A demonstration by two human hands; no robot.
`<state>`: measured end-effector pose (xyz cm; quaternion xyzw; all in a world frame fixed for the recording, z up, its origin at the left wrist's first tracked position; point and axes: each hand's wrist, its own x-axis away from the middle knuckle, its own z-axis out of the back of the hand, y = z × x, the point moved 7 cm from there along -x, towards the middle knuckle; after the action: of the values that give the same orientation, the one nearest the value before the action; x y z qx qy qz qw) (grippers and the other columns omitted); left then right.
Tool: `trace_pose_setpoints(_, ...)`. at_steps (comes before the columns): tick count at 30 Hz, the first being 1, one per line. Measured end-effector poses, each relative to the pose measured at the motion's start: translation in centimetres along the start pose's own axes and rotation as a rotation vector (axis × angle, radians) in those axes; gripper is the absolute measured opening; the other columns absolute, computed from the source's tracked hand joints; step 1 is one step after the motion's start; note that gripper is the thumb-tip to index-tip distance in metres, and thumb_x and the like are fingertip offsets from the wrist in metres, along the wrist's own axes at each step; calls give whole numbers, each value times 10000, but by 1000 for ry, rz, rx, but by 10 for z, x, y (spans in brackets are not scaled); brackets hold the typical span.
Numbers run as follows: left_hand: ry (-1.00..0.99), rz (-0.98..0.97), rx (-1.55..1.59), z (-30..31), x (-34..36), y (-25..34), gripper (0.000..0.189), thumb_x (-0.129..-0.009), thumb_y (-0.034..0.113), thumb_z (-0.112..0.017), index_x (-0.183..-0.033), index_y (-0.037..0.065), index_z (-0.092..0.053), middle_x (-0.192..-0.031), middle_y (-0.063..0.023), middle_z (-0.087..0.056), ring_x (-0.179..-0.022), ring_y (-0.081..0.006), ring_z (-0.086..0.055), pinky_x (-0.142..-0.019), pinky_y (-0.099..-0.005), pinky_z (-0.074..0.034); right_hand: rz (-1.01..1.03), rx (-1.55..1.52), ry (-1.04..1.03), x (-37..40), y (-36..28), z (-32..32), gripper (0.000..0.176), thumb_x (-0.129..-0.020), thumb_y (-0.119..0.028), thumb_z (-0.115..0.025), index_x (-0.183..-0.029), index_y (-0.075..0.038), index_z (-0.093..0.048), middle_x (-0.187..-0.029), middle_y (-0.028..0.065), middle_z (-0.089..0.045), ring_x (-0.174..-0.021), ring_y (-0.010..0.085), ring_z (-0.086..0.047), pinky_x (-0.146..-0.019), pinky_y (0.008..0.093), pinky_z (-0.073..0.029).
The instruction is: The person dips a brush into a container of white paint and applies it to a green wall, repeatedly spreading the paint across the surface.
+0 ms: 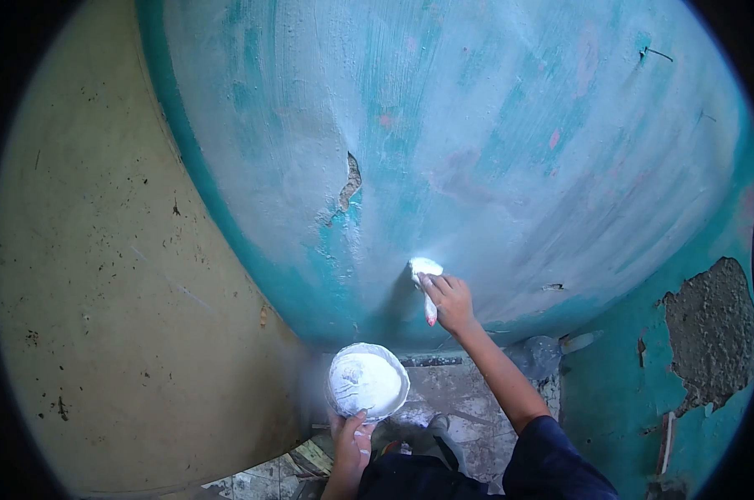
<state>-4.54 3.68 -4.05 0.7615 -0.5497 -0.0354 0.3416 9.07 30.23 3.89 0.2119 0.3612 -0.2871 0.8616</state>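
Observation:
A paintbrush point(428, 268) with white-coated bristles is in my right hand point(450, 302), its fingers closed around the handle. The bristles are at the lower part of a turquoise wall point(327, 287), which carries streaky whitish paint over much of its surface. Low in front of me, my left hand point(354, 440) grips a round paint container point(408, 385) from below, with the thumb at its near rim. White paint point(369, 379) fills what shows of its inside. White smears mark the fingers of this hand.
A beige panel or wall point(127, 275) stands on the left. To the right, the turquoise side wall has a bare, rough patch point(710, 333). A clear plastic item point(539, 354) lies at the wall's foot. Bent wire point(656, 54) sticks out high up. The tiled floor point(444, 387) is stained.

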Motion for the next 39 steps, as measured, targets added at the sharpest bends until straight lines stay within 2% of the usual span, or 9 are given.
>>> trace_pose_setpoints(5, 9, -9, -2, 6, 4, 1, 770, -788, -27, -573, -1457, 136, -228, -1401, -143, -384, -1300, -321, -417, -1046, -542, -380, -116, -149, -146, -32, 29, 19, 403, -709, -137, -692, -1110, -96, -689, -994, 58, -659, -877, 241, -613, -726, 357, -457)
trace_pose_setpoints(9, 25, -5, 7, 4, 5, 2, 772, -789, -24, -574, -1460, 135, -225, -1396, -142, -389, -1288, -318, -429, -1041, -538, -386, -86, -3, 265, -114, 60, 110, 410, -710, -109, -700, -1120, -121, -699, -991, 70, -667, -892, 251, -612, -755, 369, -452)
trace_pose_setpoints(12, 28, 3, 5, 4, 4, 1, 773, -790, -25, -570, -1461, 136, -223, -1392, -142, -394, -1277, -316, -440, -1037, -533, -390, -129, 44, 379, -144, 56, 139, 393, -749, -105, -660, -1139, -117, -695, -1011, 74, -665, -905, 250, -611, -776, 360, -450)
trace_pose_setpoints(23, 16, -65, -93, 3, -5, 10, 700, -787, 10, -562, -1420, 118, -287, -1372, -152, -404, -1297, -333, -427, -1040, -548, -412, -53, -95, 37, -12, -11, -5, 365, -774, -114, -623, -1137, -103, -666, -951, 37, -624, -887, 211, -604, -759, 355, -445)
trace_pose_setpoints(26, 5, -65, -110, -13, -7, 17, 719, -785, 5, -555, -1436, 121, -271, -1376, -151, -404, -1300, -336, -426, -1048, -544, -406, -272, -332, -158, -13, 10, -9, 381, -735, -101, -700, -1114, -82, -671, -939, 88, -634, -892, 278, -620, -737, 361, -475)
trace_pose_setpoints(31, -49, -90, -124, -27, -13, 18, 724, -789, 3, -552, -1443, 112, -262, -1378, -150, -409, -1285, -317, -446, -1040, -521, -412, -563, -725, -4, -31, 4, 76, 255, -850, -41, -633, -1098, 9, -664, -1076, 148, -692, -956, 219, -674, -826, 322, -521)
trace_pose_setpoints(33, -82, -100, -134, -34, -15, 17, 716, -791, 1, -552, -1440, 105, -266, -1378, -149, -411, -1279, -308, -452, -1036, -513, -416, -809, -956, -48, -23, -1, 94, 268, -864, -42, -624, -1119, 40, -637, -1044, 132, -690, -933, 170, -652, -813, 306, -517)
trace_pose_setpoints(34, -97, -94, -143, -38, -14, 16, 710, -795, -3, -551, -1436, 102, -267, -1374, -149, -413, -1275, -299, -455, -1030, -500, -421, -831, -992, 93, -25, -8, 111, 223, -843, -69, -648, -1033, 46, -666, -892, 115, -694, -805, 119, -646, -689, 278, -515)
trace_pose_setpoints(39, -164, -60, -86, -65, -3, 13, 721, -810, -43, -590, -1425, 96, -243, -1347, -111, -430, -1251, -216, -446, -1039, -381, -392, -957, -1035, 43, -5, -32, 131, 200, -838, -89, -666, -992, 39, -670, -812, 85, -693, -718, 91, -637, -611, 248, -491)
